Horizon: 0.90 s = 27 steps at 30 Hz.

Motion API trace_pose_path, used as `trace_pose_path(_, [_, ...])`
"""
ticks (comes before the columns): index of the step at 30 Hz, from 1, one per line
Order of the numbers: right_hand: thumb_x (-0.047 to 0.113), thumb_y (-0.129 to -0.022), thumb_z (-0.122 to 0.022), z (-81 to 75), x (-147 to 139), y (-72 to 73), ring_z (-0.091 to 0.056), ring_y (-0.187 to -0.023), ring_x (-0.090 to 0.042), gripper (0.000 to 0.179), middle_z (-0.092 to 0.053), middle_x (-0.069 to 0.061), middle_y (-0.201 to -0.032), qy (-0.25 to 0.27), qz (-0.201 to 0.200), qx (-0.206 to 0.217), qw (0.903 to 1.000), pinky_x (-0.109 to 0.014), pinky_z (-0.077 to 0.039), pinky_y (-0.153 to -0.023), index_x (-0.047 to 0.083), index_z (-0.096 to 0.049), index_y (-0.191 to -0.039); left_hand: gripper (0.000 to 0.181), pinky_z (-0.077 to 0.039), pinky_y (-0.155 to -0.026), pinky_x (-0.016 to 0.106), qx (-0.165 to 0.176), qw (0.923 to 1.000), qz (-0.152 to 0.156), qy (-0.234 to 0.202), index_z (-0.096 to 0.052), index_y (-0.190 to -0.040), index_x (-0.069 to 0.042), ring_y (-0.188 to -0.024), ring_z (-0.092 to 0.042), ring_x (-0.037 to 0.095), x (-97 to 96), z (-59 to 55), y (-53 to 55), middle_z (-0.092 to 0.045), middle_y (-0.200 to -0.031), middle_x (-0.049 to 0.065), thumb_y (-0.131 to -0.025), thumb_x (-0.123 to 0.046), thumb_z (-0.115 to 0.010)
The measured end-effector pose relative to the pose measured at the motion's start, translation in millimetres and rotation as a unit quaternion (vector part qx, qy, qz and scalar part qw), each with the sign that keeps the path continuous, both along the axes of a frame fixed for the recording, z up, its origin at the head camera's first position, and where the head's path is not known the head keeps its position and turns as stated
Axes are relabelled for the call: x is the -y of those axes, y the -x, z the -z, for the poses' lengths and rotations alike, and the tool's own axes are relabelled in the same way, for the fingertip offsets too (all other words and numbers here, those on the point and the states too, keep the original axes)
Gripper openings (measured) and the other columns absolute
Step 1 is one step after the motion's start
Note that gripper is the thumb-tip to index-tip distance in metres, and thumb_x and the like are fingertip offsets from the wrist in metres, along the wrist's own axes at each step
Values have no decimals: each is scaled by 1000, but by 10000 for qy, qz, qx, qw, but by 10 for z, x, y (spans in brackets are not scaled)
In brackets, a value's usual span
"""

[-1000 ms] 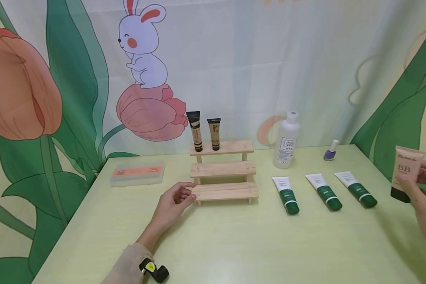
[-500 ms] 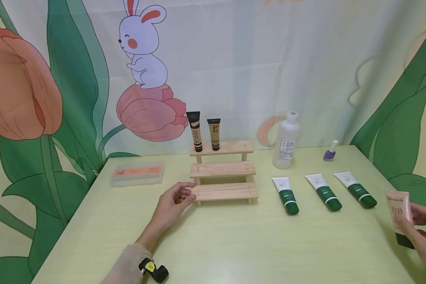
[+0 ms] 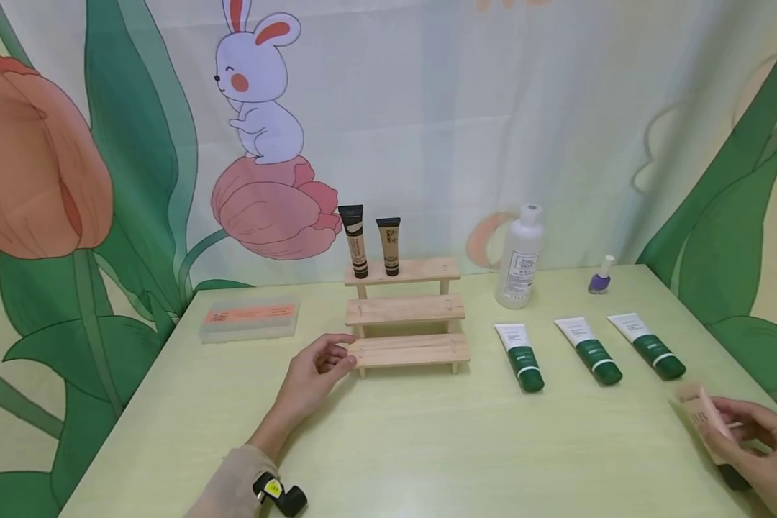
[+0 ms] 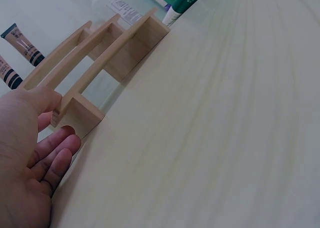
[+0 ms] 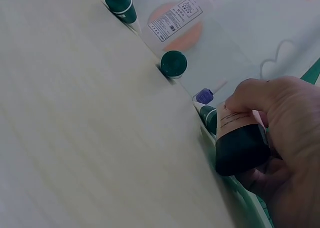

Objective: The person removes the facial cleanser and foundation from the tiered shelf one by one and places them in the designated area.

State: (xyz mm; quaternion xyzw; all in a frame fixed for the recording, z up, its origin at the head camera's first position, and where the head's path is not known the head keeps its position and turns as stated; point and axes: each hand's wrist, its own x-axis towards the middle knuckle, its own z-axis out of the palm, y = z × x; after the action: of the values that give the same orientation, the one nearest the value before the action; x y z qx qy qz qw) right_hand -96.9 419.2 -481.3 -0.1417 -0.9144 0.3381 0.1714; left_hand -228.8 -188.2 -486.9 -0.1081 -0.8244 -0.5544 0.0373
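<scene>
My left hand (image 3: 317, 370) pinches the left end of the lowest step of a three-tier wooden display stand (image 3: 406, 311); in the left wrist view the thumb lies on top of that board (image 4: 107, 65). On its top step stand two small black-capped tubes, a taller striped one (image 3: 357, 248) and a shorter gold one (image 3: 391, 248). At the right front, my right hand (image 3: 767, 446) holds a pink BB cream tube (image 3: 699, 417), tilted low over the table, thumb across its front. Its black cap (image 5: 242, 150) points at the right wrist camera.
Three green-and-white tubes, left (image 3: 521, 360), middle (image 3: 592, 352) and right (image 3: 650, 349), lie right of the stand. Behind them stand a white bottle (image 3: 521, 259) and a purple nail polish bottle (image 3: 600, 279). A flat clear case (image 3: 249, 320) lies at the left.
My right hand has carried the BB cream tube down and left toward the table, tilting it over. My left hand stays at the stand.
</scene>
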Motion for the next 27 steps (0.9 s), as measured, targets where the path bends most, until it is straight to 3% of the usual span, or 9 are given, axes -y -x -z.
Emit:
trace_pose_path(1, [4,-106,-74,4,7,-6,-46,-74,4,44,-64,-20,-111,-44,-26,72,10000,-18,-45,-59,-17,-57,-142,31,-56,-84,23,-1,10000,4,7,-76,-137,-22,-98,-70,22,4,9,1,-76,-112,8,-106,-24,-81])
trace_pose_path(3, [3,-106,-74,21,7,-20,-46,-74,2,45,-63,-25,-112,-61,-59,184,9998,-19,-44,-59,-17,-57,-142,31,-56,-84,23,13,10000,8,26,-76,-136,-23,-98,-70,22,8,20,-2,-76,-112,7,-106,-23,-81])
trace_pose_path(13, [6,-107,-73,126,-39,-16,-50,-74,-2,46,-65,-20,-111,-116,-165,393,9990,-22,-45,-60,-13,-56,-146,31,-57,-84,24,13,10000,3,19,-76,-136,-23,-97,-71,20,4,3,-18,-76,-111,5,-106,-21,-80])
trace_pose_path(21, [7,-103,-78,124,-64,-5,-43,-73,6,45,-66,-26,-112,-488,3,73,9988,-18,-39,-60,-11,-61,-141,31,-56,-83,23,-54,10000,35,-18,-76,-137,-21,-96,-70,21,3,-3,-3,-76,-111,7,-106,-22,-81])
trace_pose_path(27, [13,-99,-85,168,-153,12,-49,-79,-12,55,-64,-31,-118,-997,251,3,9947,-19,-33,-62,-9,-62,-143,31,-56,-83,23,-63,10000,26,-40,-76,-137,-21,-96,-70,19,9,-3,1,-76,-111,6,-106,-22,-81])
